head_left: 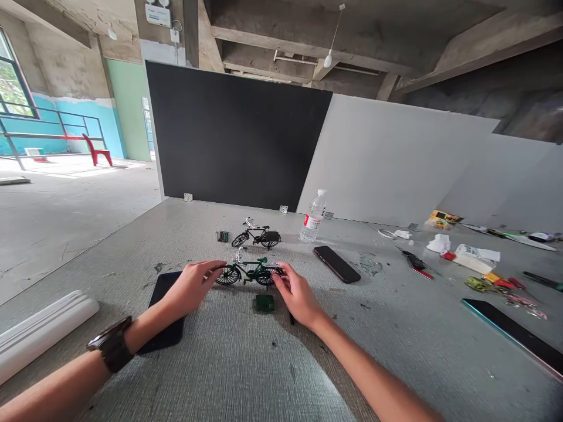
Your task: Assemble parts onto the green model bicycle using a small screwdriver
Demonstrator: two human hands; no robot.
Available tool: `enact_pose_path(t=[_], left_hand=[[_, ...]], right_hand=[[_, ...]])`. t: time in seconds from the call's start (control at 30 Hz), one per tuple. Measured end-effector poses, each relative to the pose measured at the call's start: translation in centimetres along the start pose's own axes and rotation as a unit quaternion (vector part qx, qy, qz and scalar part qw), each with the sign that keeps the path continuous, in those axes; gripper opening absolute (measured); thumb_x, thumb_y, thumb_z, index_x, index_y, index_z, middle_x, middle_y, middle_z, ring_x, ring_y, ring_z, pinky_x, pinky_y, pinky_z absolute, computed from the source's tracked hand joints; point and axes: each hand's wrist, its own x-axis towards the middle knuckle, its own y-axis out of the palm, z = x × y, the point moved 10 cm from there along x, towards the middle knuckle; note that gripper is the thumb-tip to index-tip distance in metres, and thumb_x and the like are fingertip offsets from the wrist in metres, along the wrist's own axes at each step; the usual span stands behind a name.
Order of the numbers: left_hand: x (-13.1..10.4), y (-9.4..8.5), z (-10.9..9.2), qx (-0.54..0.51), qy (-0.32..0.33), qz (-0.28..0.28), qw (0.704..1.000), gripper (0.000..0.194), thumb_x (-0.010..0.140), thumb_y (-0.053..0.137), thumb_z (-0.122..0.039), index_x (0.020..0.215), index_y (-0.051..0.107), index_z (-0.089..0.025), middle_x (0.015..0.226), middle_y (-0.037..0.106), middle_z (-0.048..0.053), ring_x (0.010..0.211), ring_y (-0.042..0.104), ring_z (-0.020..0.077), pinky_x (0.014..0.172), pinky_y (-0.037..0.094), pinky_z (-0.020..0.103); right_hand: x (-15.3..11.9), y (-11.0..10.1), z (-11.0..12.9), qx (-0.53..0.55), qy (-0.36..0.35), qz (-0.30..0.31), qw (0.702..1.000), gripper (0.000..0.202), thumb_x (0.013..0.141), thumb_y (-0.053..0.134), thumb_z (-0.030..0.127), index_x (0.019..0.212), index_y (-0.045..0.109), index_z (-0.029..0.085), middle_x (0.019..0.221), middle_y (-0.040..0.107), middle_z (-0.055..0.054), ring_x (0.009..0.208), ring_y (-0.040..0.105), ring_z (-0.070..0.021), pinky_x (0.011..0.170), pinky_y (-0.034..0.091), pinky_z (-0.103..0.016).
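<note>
A small green model bicycle (250,269) stands upright on the table between my hands, its handlebar toward the left. My left hand (197,284) has its fingertips closed at the front wheel. At the rear wheel, my right hand (295,290) grips with thumb and fingers. Just behind stands a black model bicycle (257,235), with small dark green parts (223,236) to its left. A dark green piece (264,303) in clear plastic lies in front of the green bicycle. Under my left wrist is a dark flat phone-like slab (169,328), partly covered.
A water bottle (314,218) stands behind a black phone (336,264) on the right. Farther right lie tissues (438,244), keys and small clutter, and another phone (510,334). A long white object (44,331) rests at the left edge. Black and grey panels (237,135) border the table's back.
</note>
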Motion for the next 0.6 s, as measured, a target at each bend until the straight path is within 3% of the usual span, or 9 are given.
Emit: enact_pose_path(t=[0.5, 0.6], left_hand=[[-0.2, -0.1, -0.4, 0.009, -0.005, 0.011, 1.0, 0.039, 0.1, 0.045, -0.04, 0.12, 0.069, -0.018, 0.094, 0.08, 0.008, 0.079, 0.076, 0.0197, 0.072, 0.06, 0.029], [0.1, -0.7, -0.2, 0.043, -0.005, 0.022, 0.999, 0.041, 0.1, 0.043, -0.042, 0.126, 0.066, -0.02, 0.103, 0.079, 0.009, 0.085, 0.075, 0.021, 0.077, 0.059, 0.031]], right_hand=[[-0.2, -0.6, 1.3, 0.012, -0.027, -0.014, 0.999, 0.035, 0.099, 0.06, 0.036, 0.131, 0.058, 0.019, 0.13, 0.063, -0.01, 0.112, 0.064, -0.0253, 0.094, 0.054, -0.048], [-0.1, -0.7, 1.3, 0.016, -0.028, -0.021, 0.999, 0.035, 0.1, 0.06, 0.035, 0.13, 0.059, 0.02, 0.13, 0.063, -0.01, 0.112, 0.064, -0.0253, 0.094, 0.054, -0.048]])
